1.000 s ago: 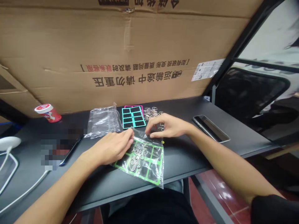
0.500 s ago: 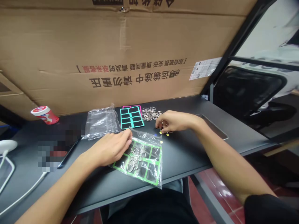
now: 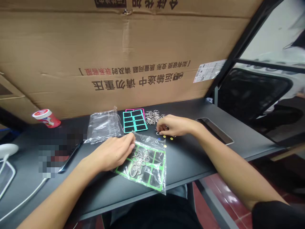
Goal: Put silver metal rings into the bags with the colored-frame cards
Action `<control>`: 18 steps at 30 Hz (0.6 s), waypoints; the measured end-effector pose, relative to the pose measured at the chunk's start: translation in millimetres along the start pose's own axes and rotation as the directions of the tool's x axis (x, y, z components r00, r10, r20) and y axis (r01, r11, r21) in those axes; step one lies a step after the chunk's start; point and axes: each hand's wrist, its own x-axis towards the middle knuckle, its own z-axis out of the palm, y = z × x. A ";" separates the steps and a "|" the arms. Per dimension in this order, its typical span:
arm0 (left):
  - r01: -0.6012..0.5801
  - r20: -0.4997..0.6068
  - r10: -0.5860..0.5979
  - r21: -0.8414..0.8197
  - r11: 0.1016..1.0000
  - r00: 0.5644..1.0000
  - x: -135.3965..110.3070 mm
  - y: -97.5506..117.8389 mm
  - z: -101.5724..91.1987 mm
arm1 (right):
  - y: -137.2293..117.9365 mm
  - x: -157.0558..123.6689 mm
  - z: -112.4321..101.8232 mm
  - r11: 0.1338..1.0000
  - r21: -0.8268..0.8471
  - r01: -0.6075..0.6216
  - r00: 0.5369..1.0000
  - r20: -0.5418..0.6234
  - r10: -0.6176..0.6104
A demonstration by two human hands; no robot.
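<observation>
My left hand (image 3: 116, 151) is closed on the upper left edge of a clear plastic bag (image 3: 158, 144). Inside the bag lie a green-framed sheet of black labels (image 3: 156, 176) and several silver metal key rings (image 3: 139, 162). My right hand (image 3: 172, 125), its fingers curled down in a pinch, is at the near right side of a pile of key rings (image 3: 152, 117). A silver ring shows at its fingertips, which are partly hidden. Small yellow discs (image 3: 172, 138) and a blue one (image 3: 159, 139) lie just below this hand.
Behind the bag lie a teal-framed label sheet (image 3: 134, 121) over a pink-framed one (image 3: 127, 110), and an empty clear bag (image 3: 103, 125). A dark phone (image 3: 215, 130) lies right, a red-and-white tub (image 3: 47, 118) stands left near a white cable (image 3: 26, 198). A cardboard wall (image 3: 143, 38) borders the back.
My right hand has shifted slightly left, toward the key ring pile, uncovering more of the yellow discs and the phone. My left hand and the bag stay almost in place.
</observation>
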 end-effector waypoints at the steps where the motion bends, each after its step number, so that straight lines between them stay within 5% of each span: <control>1: 0.000 -0.001 0.000 0.000 1.000 1.000 0.0 0.1 -0.2 | 0.0 0.1 0.1 1.000 -0.011 -0.004 1.000 -0.008 0.004; 14: -0.001 -0.010 0.001 0.007 1.000 1.000 0.6 0.0 0.3 | 0.1 3.0 4.0 0.993 -0.118 -0.007 0.999 -0.033 0.004; 18: 0.001 0.001 -0.001 0.010 1.000 1.000 0.4 0.2 0.0 | -4.2 0.7 0.5 0.994 -0.111 0.021 0.984 -0.174 -0.041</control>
